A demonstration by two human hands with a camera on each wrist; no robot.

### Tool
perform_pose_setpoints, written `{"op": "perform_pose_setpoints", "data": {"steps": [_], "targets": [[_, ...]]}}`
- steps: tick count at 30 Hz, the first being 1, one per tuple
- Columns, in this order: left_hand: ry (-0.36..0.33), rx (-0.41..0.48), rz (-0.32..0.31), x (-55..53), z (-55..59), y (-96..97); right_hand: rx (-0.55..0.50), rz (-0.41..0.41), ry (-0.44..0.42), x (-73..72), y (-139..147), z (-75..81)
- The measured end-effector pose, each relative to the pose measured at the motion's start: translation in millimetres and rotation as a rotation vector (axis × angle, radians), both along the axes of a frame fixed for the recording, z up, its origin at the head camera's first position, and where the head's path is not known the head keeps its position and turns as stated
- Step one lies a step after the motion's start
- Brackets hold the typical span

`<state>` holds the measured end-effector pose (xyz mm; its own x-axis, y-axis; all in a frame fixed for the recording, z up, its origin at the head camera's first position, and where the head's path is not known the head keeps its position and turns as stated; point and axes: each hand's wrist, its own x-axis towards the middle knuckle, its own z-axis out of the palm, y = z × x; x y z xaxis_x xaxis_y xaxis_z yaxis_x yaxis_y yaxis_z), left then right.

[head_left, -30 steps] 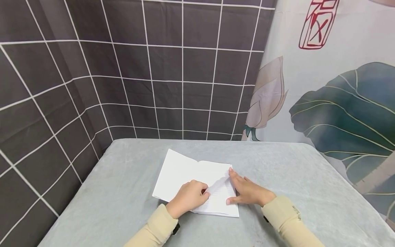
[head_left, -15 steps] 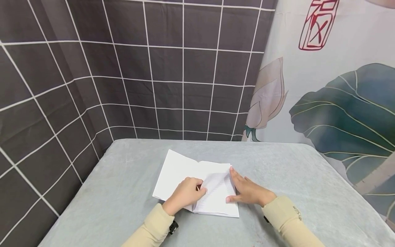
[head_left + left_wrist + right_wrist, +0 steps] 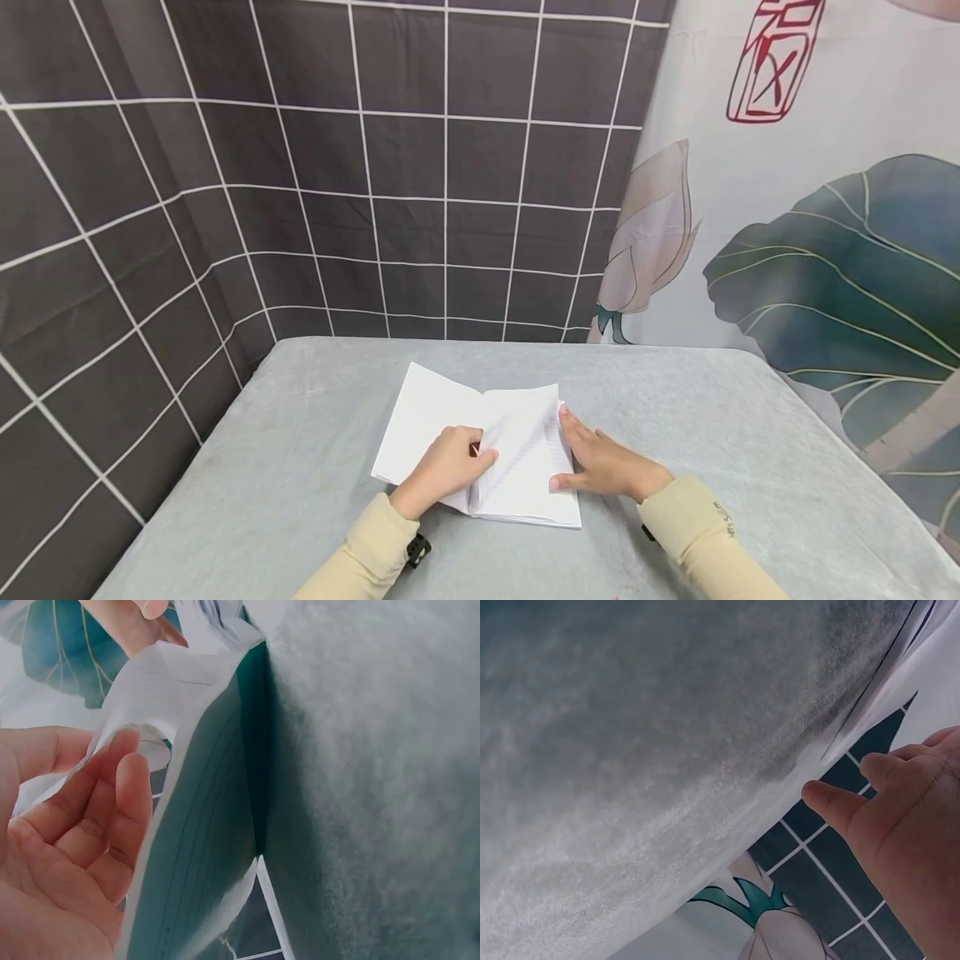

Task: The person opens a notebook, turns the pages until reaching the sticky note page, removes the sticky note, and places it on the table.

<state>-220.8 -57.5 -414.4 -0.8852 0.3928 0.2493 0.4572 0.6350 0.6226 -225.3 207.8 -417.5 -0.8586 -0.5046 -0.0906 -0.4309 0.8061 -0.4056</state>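
An open notebook (image 3: 423,408) with white pages lies at the middle of the table. My left hand (image 3: 442,471) is over its fold and pinches a lined page (image 3: 513,433), which stands up curved, its far corner raised. In the left wrist view, thumb and fingers of that left hand (image 3: 75,832) meet on the bent page (image 3: 142,690), beside the notebook's hanging left half (image 3: 195,817). At the notebook's right edge, my right hand (image 3: 611,462) rests with fingers spread, thumb on the lower page. The right wrist view has this right hand (image 3: 907,817) in side view.
A grey cloth covers the table (image 3: 315,400). Behind it and to the left hangs a dark curtain with a white grid (image 3: 405,225); a pale curtain with lotus prints (image 3: 757,192) hangs at the right. A black wrist strap (image 3: 417,550) shows below the left sleeve.
My left hand has slid left and slightly away from me, drawing the page over so that its raised far corner now stands higher. My right hand has stayed in place.
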Motion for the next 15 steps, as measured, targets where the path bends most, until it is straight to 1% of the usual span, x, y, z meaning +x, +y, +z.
{"op": "perform_pose_setpoints", "data": {"steps": [6, 10, 15], "targets": [[-0.016, 0.098, 0.035, -4.9, 1.5, -5.7, -0.001, 0.017, -0.01, 0.9, 1, -0.2], [-0.049, 0.16, 0.065, -7.7, 5.2, -10.3, 0.017, 0.028, -0.02, 0.0, 3, -2.1], [-0.064, 0.196, 0.077, -11.1, 9.6, -16.3, 0.029, 0.037, -0.021, -0.4, 4, -3.7]]}}
